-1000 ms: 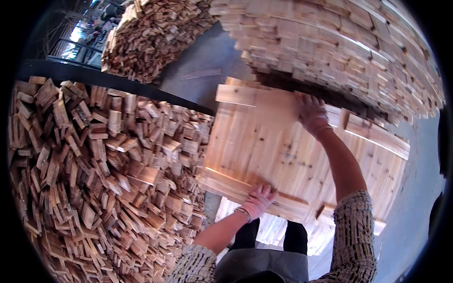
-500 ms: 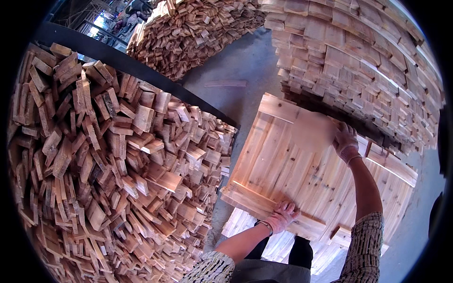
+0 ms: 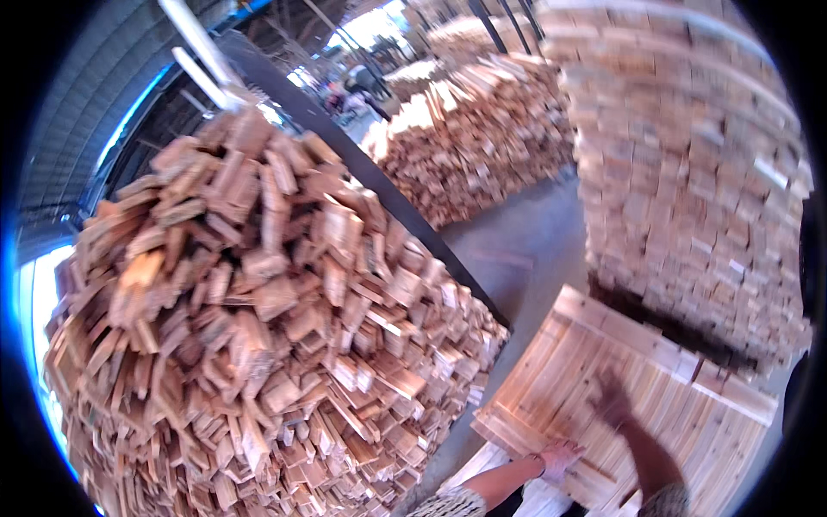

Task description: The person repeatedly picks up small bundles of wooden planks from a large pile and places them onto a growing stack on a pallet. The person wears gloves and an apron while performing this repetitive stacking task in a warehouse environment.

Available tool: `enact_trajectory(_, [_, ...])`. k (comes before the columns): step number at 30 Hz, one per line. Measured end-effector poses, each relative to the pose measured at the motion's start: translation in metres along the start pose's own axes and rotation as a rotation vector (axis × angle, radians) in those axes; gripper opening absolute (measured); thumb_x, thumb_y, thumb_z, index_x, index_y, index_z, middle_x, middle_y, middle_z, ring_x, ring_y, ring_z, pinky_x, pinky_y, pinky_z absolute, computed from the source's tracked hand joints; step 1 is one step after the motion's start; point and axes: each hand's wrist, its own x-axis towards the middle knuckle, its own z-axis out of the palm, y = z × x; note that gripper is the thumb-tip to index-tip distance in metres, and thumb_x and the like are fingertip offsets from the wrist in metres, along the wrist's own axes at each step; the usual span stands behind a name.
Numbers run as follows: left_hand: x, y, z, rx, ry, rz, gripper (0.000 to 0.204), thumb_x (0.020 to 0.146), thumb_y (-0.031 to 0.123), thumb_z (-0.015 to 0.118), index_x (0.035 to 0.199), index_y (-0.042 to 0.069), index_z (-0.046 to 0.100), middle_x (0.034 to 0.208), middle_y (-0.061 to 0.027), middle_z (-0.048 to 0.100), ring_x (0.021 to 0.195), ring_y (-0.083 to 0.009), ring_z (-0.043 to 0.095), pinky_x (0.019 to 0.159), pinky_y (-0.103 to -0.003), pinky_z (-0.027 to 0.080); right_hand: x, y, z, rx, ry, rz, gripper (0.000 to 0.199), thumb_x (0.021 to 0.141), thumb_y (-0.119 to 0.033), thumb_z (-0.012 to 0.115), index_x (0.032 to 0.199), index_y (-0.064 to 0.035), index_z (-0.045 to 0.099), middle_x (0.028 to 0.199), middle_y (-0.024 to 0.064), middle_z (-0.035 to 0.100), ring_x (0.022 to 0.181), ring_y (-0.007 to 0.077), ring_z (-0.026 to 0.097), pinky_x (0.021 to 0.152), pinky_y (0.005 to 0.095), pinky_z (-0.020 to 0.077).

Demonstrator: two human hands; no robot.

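Note:
A pale wooden panel (image 3: 538, 379) of side-by-side boards lies in front of me at the lower right, with a thicker batten (image 3: 620, 332) along its far edge. On the near edge rests my left hand (image 3: 560, 459), in a light glove, its fingers laid along the wood. My right hand (image 3: 612, 401) is over the middle of the boards with its fingers spread and nothing in them. It is blurred by motion, and I cannot tell whether it touches the surface.
A large heap of short wood offcuts (image 3: 284, 319) fills the left, with a dark beam (image 3: 405, 207) along its far side. A tall stack of boards (image 3: 680, 172) stands just beyond the panel. Another wood pile (image 3: 482, 138) lies farther back on the grey floor (image 3: 534, 228).
My right hand has left the panel's far edge and come back toward me over its middle. My left hand stays at the near edge. The view has tilted up and left.

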Motion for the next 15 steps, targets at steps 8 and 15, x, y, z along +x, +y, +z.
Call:
enact_trajectory(8, [-0.161, 0.056, 0.053, -0.738, 0.598, -0.385, 0.056, 0.092, 0.036, 0.06, 0.135, 0.0, 0.052, 0.133, -0.0197, 0.055, 0.124, -0.0334, 0.053, 0.106, -0.041, 0.042, -0.194, -0.12, 0.012, 0.558, -0.196, 0.286, 0.077, 0.094, -0.05, 0.061, 0.145, 0.0038, 0.041, 0.147, 0.0305, 0.044, 0.136, 0.0444, 0.042, 0.113, 0.048, 0.0362])
enact_trajectory(15, [-0.297, 0.118, -0.007, -0.542, 1.022, -0.614, 0.058, 0.089, 0.043, 0.067, 0.132, 0.005, 0.057, 0.131, -0.0187, 0.059, 0.124, -0.0363, 0.053, 0.108, -0.042, 0.042, -0.259, 0.111, 0.056, 0.323, -0.866, -0.35, 0.04, 0.102, -0.034, 0.052, 0.126, -0.0037, 0.062, 0.124, 0.017, 0.066, 0.114, 0.0234, 0.063, 0.101, 0.0346, 0.0503])
